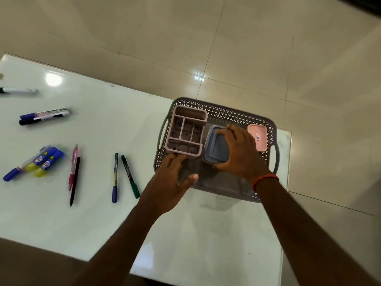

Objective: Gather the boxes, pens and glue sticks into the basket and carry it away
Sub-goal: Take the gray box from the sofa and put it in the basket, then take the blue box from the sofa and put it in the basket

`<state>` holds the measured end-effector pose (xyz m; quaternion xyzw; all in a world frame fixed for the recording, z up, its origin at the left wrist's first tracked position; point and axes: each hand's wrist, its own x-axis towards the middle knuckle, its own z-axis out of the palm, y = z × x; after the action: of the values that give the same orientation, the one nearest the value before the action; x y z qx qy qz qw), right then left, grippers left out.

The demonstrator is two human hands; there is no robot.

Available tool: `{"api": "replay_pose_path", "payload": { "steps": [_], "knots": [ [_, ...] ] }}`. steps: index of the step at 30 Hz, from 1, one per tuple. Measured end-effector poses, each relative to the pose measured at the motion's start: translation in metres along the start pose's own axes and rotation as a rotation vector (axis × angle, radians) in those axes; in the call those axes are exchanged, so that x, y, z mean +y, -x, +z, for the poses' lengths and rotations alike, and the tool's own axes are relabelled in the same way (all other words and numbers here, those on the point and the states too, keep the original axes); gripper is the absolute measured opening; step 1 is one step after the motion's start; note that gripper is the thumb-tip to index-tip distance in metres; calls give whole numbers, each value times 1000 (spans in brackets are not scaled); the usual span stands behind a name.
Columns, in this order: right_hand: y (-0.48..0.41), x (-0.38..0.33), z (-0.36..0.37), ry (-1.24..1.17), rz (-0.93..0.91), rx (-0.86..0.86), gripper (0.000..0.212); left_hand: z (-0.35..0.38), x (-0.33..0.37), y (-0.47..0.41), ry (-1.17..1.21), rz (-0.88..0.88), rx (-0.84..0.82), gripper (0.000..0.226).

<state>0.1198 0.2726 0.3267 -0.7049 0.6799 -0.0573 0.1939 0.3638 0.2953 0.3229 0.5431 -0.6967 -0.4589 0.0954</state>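
The right fingers (pixel 223 132) curl over the far edge of the blue lidded box (pixel 216 148), with the thumb hooked on its near edge, so the right hand (pixel 241 153) grips it inside the grey lattice basket (pixel 226 113). The left fingers (pixel 175 159) are loosely spread at the near corner of the pink compartment organiser (pixel 185 133); whether they touch it I cannot tell. The left hand (pixel 173 182) holds nothing.

A small pink box (pixel 258 139) lies just beside the blue one. The glue sticks (pixel 47 162), markers (pixel 45 116) and pens (pixel 115 178) lie well apart on the table (pixel 92 213).

The basket sits at the table's far edge. A hard shove while seating the box could slide it off, and the glossy surface offers little grip.
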Motion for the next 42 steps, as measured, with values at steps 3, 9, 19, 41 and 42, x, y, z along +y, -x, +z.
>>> {"api": "replay_pose_path", "payload": {
  "steps": [3,9,19,41,42],
  "knots": [
    [-19,6,7,17,-3,-25,97,5,-7,2,23,-42,13,92],
    [-40,18,15,41,-11,-35,83,9,-12,12,27,-46,61,93],
    [-6,4,9,57,-19,9,65,-7,-9,38,-80,-78,129,88],
    [118,-178,-127,48,-250,-82,43,-119,51,225,-148,-194,199,66],
    [122,-187,-135,45,-261,-89,41,-124,56,236,-138,-203,206,63]
  ]
}}
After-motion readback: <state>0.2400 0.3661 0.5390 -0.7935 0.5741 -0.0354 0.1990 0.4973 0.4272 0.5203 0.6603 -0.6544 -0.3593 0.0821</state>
